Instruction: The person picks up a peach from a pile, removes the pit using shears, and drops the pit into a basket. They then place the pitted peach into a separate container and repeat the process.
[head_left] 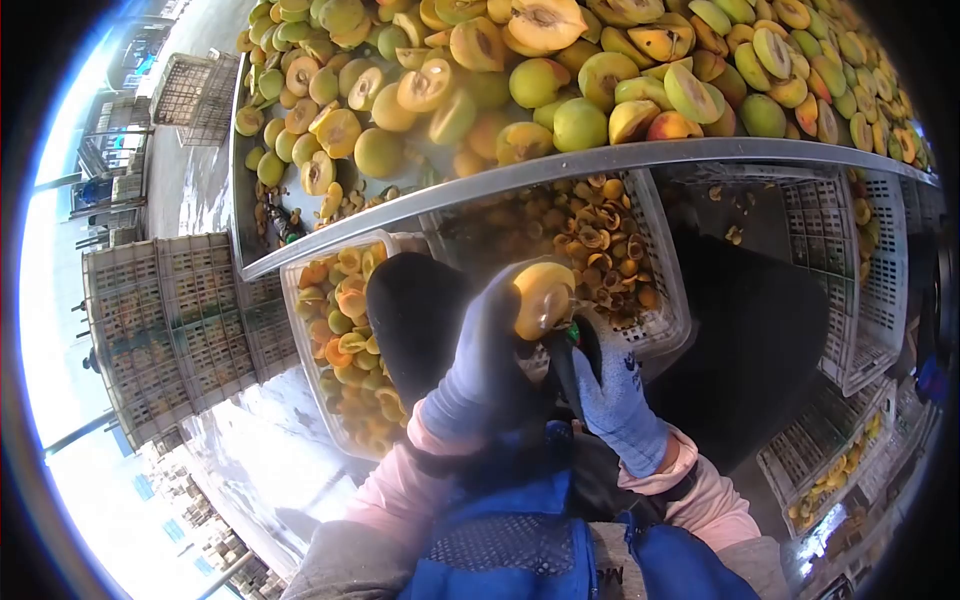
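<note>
Fruit half (pixel 543 298): yellow, up in front of our lap, just below the desk edge; we hold it with the cut face upward.
Left hand (pixel 480 345): pale glove, curled round the fruit half from the side; we see it blurred.
Right hand (pixel 612 395): blue-grey glove, closed on a dark-handled tool (pixel 564 372) with a green spot near its top.
Tool end: close up against the fruit half; we cannot tell whether it enters the flesh.
Desk (pixel 560 163): metal rim facing us, heaped with a fruit pile (pixel 600 75), green to yellow, many pieces cut open.
Left crate (pixel 297 335): white, beside our knee, well filled with fruit pieces.
Middle crate (pixel 662 235): under the desk edge, holding small brownish-yellow scraps (pixel 605 240).
Further out: we note crates (pixel 185 330) at left and more (pixel 820 225) at right.
</note>
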